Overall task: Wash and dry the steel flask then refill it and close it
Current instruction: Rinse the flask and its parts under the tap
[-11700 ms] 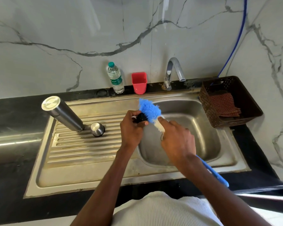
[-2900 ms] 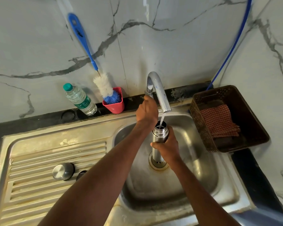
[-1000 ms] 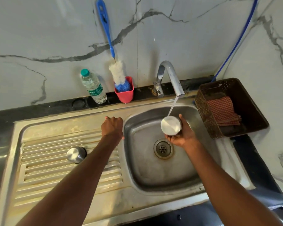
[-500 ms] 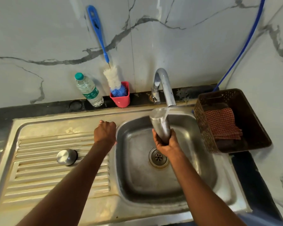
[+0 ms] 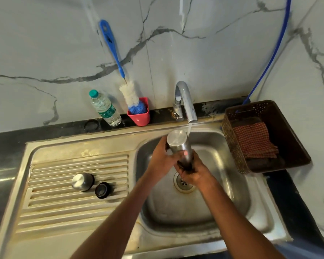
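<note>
Both hands grip the cylindrical steel flask (image 5: 180, 148), inverted over the stainless sink basin (image 5: 232, 199): right hand (image 5: 193, 174) wrapped low, left hand (image 5: 160, 156) curled round its upper side. Right of the grip stands a brown perforated basket (image 5: 292, 146); behind, the chrome tap (image 5: 185, 101) runs; left, a steel cap (image 5: 82, 181) and black stopper (image 5: 102, 190).

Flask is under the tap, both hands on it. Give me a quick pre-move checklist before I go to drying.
1. Grip: left hand and right hand both hold the steel flask over the sink: ok.
2. Flask inverted, base up, so it drains: ok.
3. Tap off: not ok, water is running.
4. Inside rinsed clean: cannot tell.
5. Checked cloth ready in the basket: ok.
6. Steel cap and black stopper on the drainboard: ok.
</note>
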`<state>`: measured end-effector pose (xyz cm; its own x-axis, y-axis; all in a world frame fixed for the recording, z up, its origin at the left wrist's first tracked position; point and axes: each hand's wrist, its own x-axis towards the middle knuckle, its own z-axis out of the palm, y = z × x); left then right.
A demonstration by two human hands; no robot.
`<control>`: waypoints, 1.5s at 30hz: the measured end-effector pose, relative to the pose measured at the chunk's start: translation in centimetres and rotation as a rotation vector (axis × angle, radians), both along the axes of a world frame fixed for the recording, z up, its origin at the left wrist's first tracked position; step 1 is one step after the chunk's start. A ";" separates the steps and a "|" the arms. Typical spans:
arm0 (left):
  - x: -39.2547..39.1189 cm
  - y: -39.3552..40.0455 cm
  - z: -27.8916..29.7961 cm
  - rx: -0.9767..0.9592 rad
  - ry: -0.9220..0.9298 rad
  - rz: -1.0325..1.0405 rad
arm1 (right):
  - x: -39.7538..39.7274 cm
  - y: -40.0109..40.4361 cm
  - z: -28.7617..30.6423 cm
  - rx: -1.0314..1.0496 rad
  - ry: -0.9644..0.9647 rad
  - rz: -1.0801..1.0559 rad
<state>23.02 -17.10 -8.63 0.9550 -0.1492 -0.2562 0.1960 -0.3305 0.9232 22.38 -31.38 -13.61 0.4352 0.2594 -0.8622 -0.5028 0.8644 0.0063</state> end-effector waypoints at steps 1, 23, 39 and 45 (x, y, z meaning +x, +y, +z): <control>0.2 -0.4 -0.1 -0.027 -0.016 0.045 | -0.2 -0.3 0.0 -0.002 -0.004 0.048; 2.8 11.2 0.4 0.930 0.061 -0.129 | 1.1 -0.4 3.7 -1.347 -0.645 0.596; 1.7 13.2 -1.4 1.144 0.146 -0.181 | 1.1 -1.4 3.8 -0.796 -0.440 0.204; 1.9 12.8 -1.6 1.172 0.158 -0.160 | 0.5 -2.7 4.1 -0.638 -0.347 -0.034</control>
